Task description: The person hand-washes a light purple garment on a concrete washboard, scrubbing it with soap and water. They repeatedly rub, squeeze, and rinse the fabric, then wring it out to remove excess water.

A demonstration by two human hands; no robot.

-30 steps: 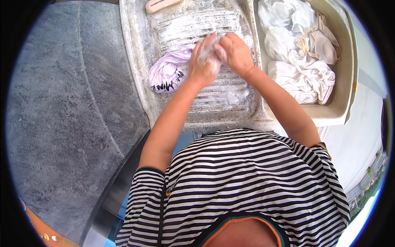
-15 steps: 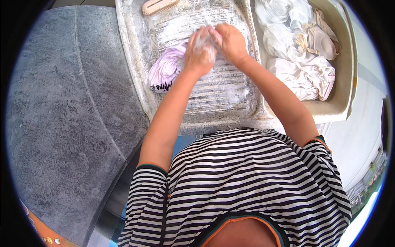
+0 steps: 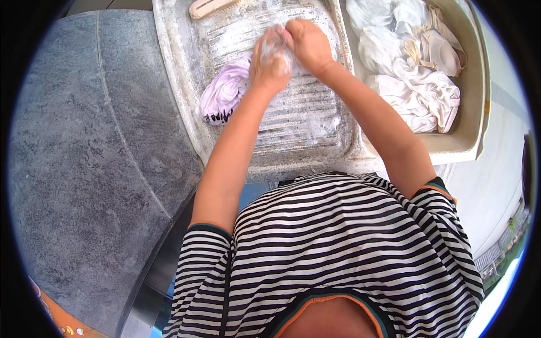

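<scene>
A wet lilac garment [image 3: 224, 90] with dark lettering lies bunched on the ribbed washboard [image 3: 301, 121] of a worn sink. Its upper part runs up to my left hand [image 3: 271, 67], which is closed on it and coated in white suds. Pressed up against that hand is my right hand [image 3: 310, 46], curled into a fist over the sudsy part of the cloth. Foam and motion blur hide much of the fingers and of the fabric between them.
A wooden scrub brush [image 3: 213, 8] rests at the sink's far left. In the basin [image 3: 451, 141] on the right sit white garments [image 3: 420, 98], a beige bra [image 3: 442, 53] and a whitish, thin-looking bundle [image 3: 383, 39]. A dark grey countertop [image 3: 96, 169] adjoins on the left.
Both hands have shifted slightly away from me, rubbing together. The lilac garment stays bunched in nearly the same place, and the whole view has moved a little.
</scene>
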